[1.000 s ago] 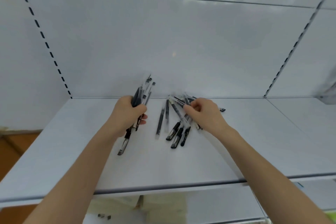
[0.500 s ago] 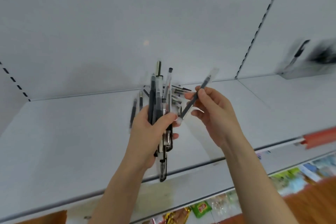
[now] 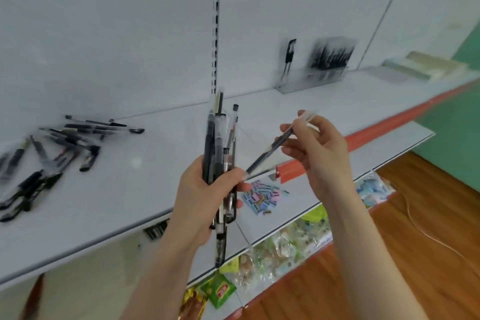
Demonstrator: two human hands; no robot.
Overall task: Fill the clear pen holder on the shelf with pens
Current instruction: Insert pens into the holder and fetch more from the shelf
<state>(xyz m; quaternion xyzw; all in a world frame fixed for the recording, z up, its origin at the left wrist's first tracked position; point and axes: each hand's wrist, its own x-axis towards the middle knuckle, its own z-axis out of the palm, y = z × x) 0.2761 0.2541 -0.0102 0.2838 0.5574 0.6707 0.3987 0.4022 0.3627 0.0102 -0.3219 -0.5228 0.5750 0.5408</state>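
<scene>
Your left hand (image 3: 205, 189) grips an upright bundle of pens (image 3: 220, 143); your right hand (image 3: 319, 153) pinches a single pen (image 3: 270, 150). The clear pen holder (image 3: 311, 78) stands far right on the shelf (image 3: 130, 189). Carry everything over together, held firmly.

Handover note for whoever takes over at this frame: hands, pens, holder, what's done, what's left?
Left hand grips an upright bundle of pens.
Right hand pinches a single pen, its lower end by the left thumb.
Clear pen holder stands further right on the shelf, blurred, some dark pens already inside.
Loose pens lie on the shelf at left.
Left: put held pens in, then fetch the loose ones.
</scene>
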